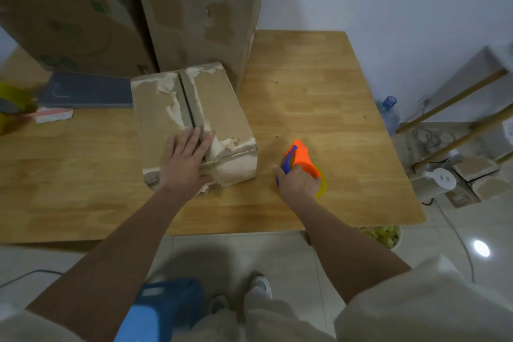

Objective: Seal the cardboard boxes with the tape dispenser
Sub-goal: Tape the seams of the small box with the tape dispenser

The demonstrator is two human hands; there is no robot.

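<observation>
My left hand (185, 161) lies flat with straight fingers on the near end of the small cardboard box (194, 122), pressing its two top flaps down over the centre seam; the box sits in the middle of the wooden table (319, 97). At about three o'clock from the box, just beside it, my right hand (299, 182) is curled round the handle of the orange and blue tape dispenser (301, 159), which rests on the table. Two big boxes (133, 8) stand at twelve o'clock behind the small one
</observation>
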